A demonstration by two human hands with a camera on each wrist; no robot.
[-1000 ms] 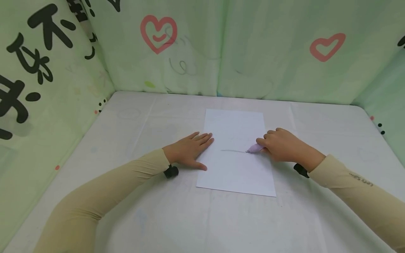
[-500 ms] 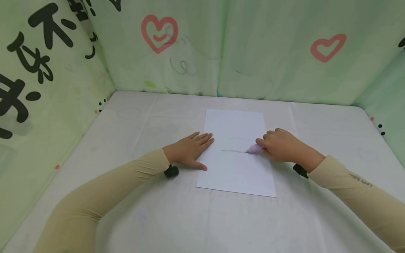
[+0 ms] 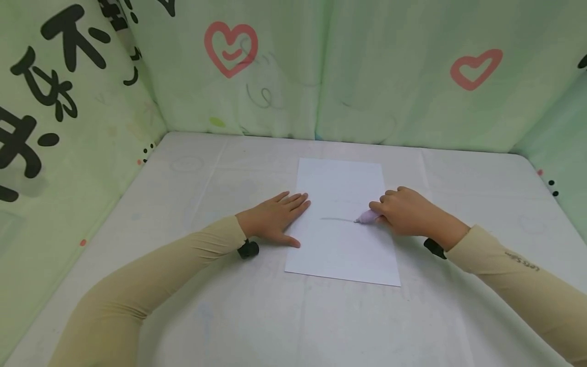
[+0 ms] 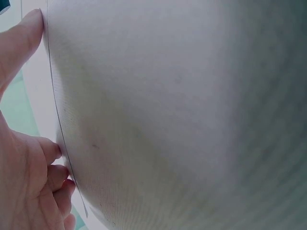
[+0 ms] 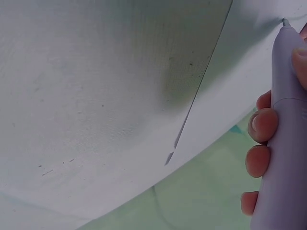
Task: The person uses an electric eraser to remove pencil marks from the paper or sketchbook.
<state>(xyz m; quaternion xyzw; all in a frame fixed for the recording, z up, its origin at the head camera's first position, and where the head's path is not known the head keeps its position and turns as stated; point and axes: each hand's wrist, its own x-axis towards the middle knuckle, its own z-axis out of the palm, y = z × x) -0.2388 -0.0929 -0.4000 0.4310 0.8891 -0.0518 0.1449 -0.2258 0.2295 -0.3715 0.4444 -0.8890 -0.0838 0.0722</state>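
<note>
So, a quick rundown:

1. A lilac pen (image 3: 367, 217) is pinched by the curled fingers of the right hand (image 3: 405, 211), its tip set on the paper (image 3: 341, 244) just ahead of the fingertips, at the end of a faint grey line (image 3: 337, 219).
2. The paper's near edge is pressed down by the left hand (image 3: 275, 216), fingers straight and close together, tips just over the edge, thumb (image 4: 19, 40) stuck out along it.
3. The paper lies flat on the table (image 3: 229, 316), between the two hands.
4. Only one edge is pinned, so the far side could probably be dragged or buckled if the pen is pushed too hard.
5. The line could get smeared if the right fingers are slid over it.
6. A wobbly stroke can be expected if the left fingers are lifted off mid-line.
</note>
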